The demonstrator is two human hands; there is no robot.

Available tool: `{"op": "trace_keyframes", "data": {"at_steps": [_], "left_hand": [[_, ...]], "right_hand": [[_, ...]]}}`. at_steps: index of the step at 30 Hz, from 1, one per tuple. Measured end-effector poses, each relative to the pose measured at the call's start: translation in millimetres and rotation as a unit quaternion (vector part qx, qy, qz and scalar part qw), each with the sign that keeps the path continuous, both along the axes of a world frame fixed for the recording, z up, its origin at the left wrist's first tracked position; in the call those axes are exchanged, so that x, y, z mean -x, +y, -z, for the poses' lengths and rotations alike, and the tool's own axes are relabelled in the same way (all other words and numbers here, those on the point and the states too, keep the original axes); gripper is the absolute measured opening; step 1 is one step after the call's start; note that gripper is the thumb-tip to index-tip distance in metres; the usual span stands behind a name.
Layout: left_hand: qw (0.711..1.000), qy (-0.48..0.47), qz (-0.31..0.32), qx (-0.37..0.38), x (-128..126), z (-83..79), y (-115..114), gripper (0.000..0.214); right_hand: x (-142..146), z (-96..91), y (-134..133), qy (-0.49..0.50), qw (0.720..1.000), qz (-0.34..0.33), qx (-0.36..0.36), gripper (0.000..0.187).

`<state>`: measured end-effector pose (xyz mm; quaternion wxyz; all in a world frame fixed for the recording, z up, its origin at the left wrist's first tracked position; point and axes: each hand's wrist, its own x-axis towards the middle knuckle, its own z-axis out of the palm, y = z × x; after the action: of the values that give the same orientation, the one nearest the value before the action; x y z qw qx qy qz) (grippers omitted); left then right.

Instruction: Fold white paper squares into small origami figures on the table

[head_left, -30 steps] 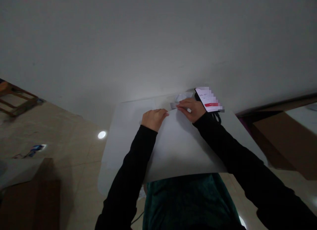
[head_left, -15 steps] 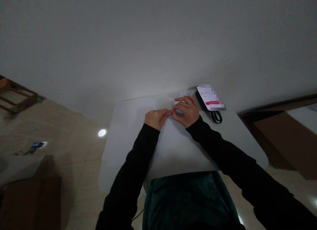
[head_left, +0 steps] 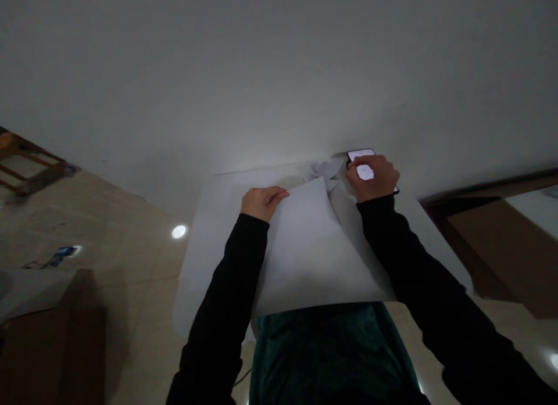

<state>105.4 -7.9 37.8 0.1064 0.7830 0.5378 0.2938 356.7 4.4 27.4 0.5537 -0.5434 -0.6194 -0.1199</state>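
Observation:
My left hand [head_left: 264,203] pinches the upper left edge of a white paper sheet [head_left: 305,236] between thumb and fingertips. The sheet rises off the tabletop, its upper right corner standing free. My right hand [head_left: 375,175] is over the smartphone [head_left: 360,154], well away from the sheet. Its thumb and forefinger curve into a ring, and part of the lit screen shows through. Whether the fingertips touch the phone or hold something small, I cannot make out. Crumpled white paper [head_left: 325,168] lies behind the sheet, between the two hands.
The white table [head_left: 440,260] stands against a pale wall [head_left: 270,91]. More white paper [head_left: 218,219] lies at its left. Brown boxes [head_left: 510,242] are on the right, another brown box [head_left: 52,352] at lower left. A wooden stool [head_left: 30,161] stands far left.
My right hand has left the paper's edge and moved right, over the phone. My left hand has shifted slightly left, still pinching the paper. The sheet now shows raised between them.

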Motion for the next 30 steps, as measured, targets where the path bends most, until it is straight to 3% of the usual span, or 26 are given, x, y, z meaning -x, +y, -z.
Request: {"op": "trace_keyframes", "data": {"at_steps": [1, 3, 7, 12, 22, 30], "left_hand": [[1.0, -0.009, 0.003, 0.005, 1, 1.2, 1, 0.023], [1.0, -0.022, 0.016, 0.013, -1, 3.9, 2, 0.022], [0.999, -0.036, 0.029, 0.02, -11, 8.9, -1, 0.018], [0.997, -0.073, 0.001, -0.013, -27, 9.6, -10, 0.015], [0.992, -0.127, -0.011, -0.017, -35, 4.5, -18, 0.01], [0.989, -0.137, -0.057, -0.011, -31, 8.0, -11, 0.011]], "right_hand": [[3, -1.3, -3, -0.005, 1.0, 0.0, -0.021, 0.008], [17, -1.8, -9, -0.062, 0.993, -0.079, -0.057, 0.008], [47, 5.6, -20, -0.169, 0.972, -0.163, -0.014, 0.007], [56, 11.7, -23, -0.148, 0.977, -0.147, 0.044, 0.016], [60, 9.2, -31, -0.145, 0.975, -0.166, 0.014, 0.016], [56, 11.4, -26, -0.112, 0.985, -0.13, 0.029, 0.023]]}}
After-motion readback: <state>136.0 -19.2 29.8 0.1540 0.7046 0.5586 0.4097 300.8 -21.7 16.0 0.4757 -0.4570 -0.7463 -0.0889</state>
